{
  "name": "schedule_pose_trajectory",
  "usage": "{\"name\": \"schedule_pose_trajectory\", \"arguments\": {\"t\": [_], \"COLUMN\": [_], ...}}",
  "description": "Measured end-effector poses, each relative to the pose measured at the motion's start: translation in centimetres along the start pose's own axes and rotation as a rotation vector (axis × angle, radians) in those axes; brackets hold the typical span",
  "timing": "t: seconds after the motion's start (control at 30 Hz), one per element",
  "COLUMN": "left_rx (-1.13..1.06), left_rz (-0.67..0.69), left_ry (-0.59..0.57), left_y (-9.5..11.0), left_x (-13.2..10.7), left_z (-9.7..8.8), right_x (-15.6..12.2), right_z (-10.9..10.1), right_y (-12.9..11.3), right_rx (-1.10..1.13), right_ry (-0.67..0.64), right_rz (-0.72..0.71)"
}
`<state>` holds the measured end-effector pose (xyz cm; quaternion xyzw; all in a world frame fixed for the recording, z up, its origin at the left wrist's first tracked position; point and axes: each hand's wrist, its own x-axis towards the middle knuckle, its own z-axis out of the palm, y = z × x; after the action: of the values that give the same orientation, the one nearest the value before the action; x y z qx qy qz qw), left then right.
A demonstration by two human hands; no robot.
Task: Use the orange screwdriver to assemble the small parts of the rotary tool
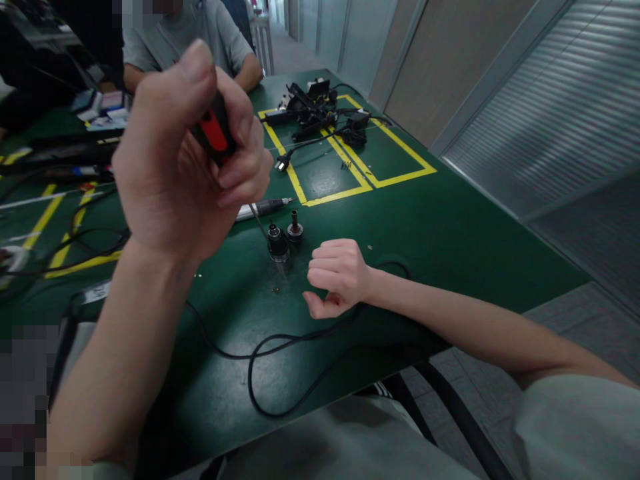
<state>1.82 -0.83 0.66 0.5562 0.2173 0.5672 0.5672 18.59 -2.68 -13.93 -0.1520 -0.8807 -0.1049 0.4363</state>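
My left hand (185,153) is raised and wrapped round the black and red handle of a screwdriver (219,132). Its thin metal shaft slants down to a black, ribbed cylindrical part (277,243) standing on the green table; whether the tip sits in a screw I cannot see. Just behind that part stands a smaller dark part with an upright tube (295,230). Resting on the table to the right is my right hand (337,279), its fingers curled in a loose fist with the thumb apart, touching neither part. Tiny brass-coloured pieces (275,291) lie between that hand and the table's front edge.
A silver and black pen-shaped tool (267,208) lies behind the parts. Black cable (250,363) loops across the front. Black devices with cords (313,110) pile up inside yellow tape (340,193). Across the table sits a person in a grey shirt (220,33).
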Motion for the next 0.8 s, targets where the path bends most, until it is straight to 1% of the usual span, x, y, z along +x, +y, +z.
{"name": "schedule_pose_trajectory", "arguments": {"t": [0.2, 0.5, 0.8], "left_rx": [-0.004, -0.017, -0.014], "left_rz": [-0.013, -0.014, -0.001], "left_ry": [0.009, 0.000, -0.009], "left_y": [0.07, -0.04, 0.07], "left_x": [0.16, 0.27, 0.36], "left_z": [0.01, -0.05, 0.16], "right_x": [-0.06, -0.09, -0.11], "right_z": [0.14, 0.06, 0.11], "right_y": [-0.04, 0.05, 0.04], "right_rx": [0.039, 0.003, 0.012], "right_ry": [0.027, -0.020, -0.004], "right_rz": [0.016, 0.008, 0.016]}}
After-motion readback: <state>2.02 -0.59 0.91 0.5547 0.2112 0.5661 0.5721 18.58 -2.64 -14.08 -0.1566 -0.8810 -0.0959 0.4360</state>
